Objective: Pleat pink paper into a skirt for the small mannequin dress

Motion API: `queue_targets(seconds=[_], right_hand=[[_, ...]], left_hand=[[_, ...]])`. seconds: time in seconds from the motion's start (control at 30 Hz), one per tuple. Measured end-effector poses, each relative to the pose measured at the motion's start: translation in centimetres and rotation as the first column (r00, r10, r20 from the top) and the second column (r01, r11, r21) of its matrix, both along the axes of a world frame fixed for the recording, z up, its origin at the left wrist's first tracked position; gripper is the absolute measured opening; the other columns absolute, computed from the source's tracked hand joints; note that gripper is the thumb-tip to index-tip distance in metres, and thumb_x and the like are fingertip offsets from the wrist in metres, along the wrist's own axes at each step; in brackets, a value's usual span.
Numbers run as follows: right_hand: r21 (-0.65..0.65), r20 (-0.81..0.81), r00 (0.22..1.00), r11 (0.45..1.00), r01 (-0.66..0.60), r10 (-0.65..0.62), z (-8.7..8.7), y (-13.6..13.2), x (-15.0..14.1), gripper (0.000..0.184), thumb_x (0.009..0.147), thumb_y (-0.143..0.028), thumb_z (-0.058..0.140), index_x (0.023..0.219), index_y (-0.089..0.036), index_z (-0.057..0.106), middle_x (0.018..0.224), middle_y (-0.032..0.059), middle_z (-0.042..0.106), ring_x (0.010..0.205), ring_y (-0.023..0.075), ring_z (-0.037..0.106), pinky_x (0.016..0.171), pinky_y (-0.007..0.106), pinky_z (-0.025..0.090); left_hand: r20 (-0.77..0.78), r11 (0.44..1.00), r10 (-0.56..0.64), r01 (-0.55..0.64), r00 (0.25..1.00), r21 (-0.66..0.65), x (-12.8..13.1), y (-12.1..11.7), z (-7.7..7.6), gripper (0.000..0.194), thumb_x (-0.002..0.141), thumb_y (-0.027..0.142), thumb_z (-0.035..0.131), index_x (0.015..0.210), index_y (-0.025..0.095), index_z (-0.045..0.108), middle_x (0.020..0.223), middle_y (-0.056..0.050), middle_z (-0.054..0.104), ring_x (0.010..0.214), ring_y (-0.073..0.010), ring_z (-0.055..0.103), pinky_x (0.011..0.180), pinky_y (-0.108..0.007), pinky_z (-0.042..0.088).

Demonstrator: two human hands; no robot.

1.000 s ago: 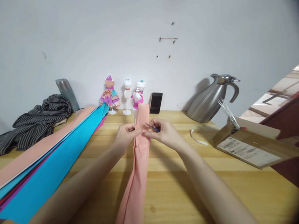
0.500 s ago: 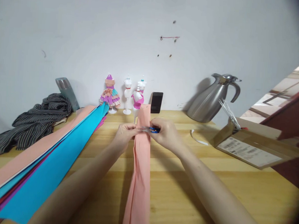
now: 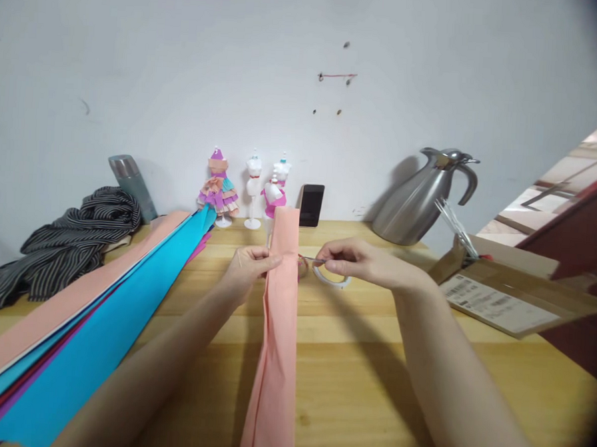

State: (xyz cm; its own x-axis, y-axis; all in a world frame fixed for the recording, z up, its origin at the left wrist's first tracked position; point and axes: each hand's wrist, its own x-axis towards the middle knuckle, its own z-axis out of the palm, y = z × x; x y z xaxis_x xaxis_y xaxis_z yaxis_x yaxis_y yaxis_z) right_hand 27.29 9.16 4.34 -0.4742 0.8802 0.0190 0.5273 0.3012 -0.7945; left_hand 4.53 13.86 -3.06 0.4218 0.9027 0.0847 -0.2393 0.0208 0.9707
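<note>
A long salmon crepe-paper strip [image 3: 278,316] runs down the middle of the wooden table [image 3: 421,363] towards me. My left hand [image 3: 249,266] is closed, pinching the strip's left edge near its far end. My right hand [image 3: 364,261] is off to the right of the strip, with thumb and finger pinched on a thin strand [image 3: 312,259] that reaches back to the paper. A small pinkish loop hangs at the strip's right edge. A white tape loop [image 3: 331,279] lies on the table just under my right hand.
Long sheets of blue, salmon and purple paper [image 3: 97,333] lie at the left. Striped cloth [image 3: 62,248] and a grey flask [image 3: 128,184] sit behind them. Three small dress-form dolls [image 3: 253,188], a phone [image 3: 311,205] and a steel jug [image 3: 422,197] stand by the wall. An open cardboard box [image 3: 505,294] is at the right.
My right hand has drawn away to the right from the strip, and the blue-handled tool it held no longer shows. My left hand has kept its pinch on the paper.
</note>
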Motion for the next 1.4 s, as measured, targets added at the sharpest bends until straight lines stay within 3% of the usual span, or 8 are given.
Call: queue_targets(seconds=[0.17,0.4,0.7,0.93,1.4], right_hand=[[-0.001,0.050,0.999,1.000,0.010,-0.010,-0.4,0.4,0.3,0.037,0.082,-0.047,0.060,0.090,-0.014,0.075,0.070,0.0041,0.065,0.063,0.0146,0.050,0.057,0.027,0.036],[0.012,0.115,0.992,0.998,0.059,-0.060,-0.9,0.6,-0.4,0.034,0.080,-0.045,0.060,0.084,-0.015,0.077,0.064,0.0013,0.059,0.055,0.0122,0.044,0.051,0.026,0.031],[-0.012,0.119,0.988,0.995,0.103,-0.101,-1.3,0.7,-1.5,0.035,0.076,-0.046,0.063,0.078,-0.013,0.074,0.055,-0.0015,0.050,0.052,0.0100,0.035,0.048,0.025,0.025],[-0.024,0.095,0.993,0.997,0.077,-0.075,-1.4,0.8,-1.4,0.035,0.076,-0.046,0.062,0.079,-0.013,0.073,0.060,-0.0003,0.053,0.053,0.0105,0.037,0.049,0.026,0.027],[-0.021,0.142,0.989,0.999,0.045,-0.042,-1.6,0.9,-1.6,0.034,0.077,-0.046,0.059,0.068,-0.014,0.065,0.055,-0.0035,0.041,0.052,0.0099,0.032,0.050,0.026,0.023]], left_hand=[[-0.019,0.997,0.043,-0.041,0.999,0.065,0.0,0.1,-0.1,0.021,0.063,0.034,0.079,0.060,0.015,0.069,0.057,0.000,0.061,0.054,-0.0099,0.051,0.055,-0.023,0.040],[-0.089,0.989,0.068,-0.056,0.994,0.137,0.1,-0.2,0.2,0.023,0.064,0.035,0.077,0.058,0.015,0.067,0.054,0.001,0.057,0.054,-0.0100,0.049,0.055,-0.024,0.039],[-0.161,0.983,0.056,-0.026,0.985,0.184,0.1,-0.3,0.3,0.022,0.064,0.037,0.077,0.063,0.016,0.070,0.060,-0.002,0.064,0.061,-0.0158,0.057,0.058,-0.027,0.043],[-0.152,0.981,0.080,-0.052,0.985,0.185,0.2,-0.1,0.0,0.020,0.064,0.035,0.077,0.061,0.017,0.070,0.060,-0.002,0.065,0.064,-0.0178,0.060,0.059,-0.028,0.045],[-0.123,0.985,-0.075,0.093,0.990,0.143,0.1,0.3,-0.4,0.024,0.063,0.032,0.080,0.078,0.014,0.076,0.079,-0.006,0.074,0.072,-0.0180,0.066,0.071,-0.029,0.050]])
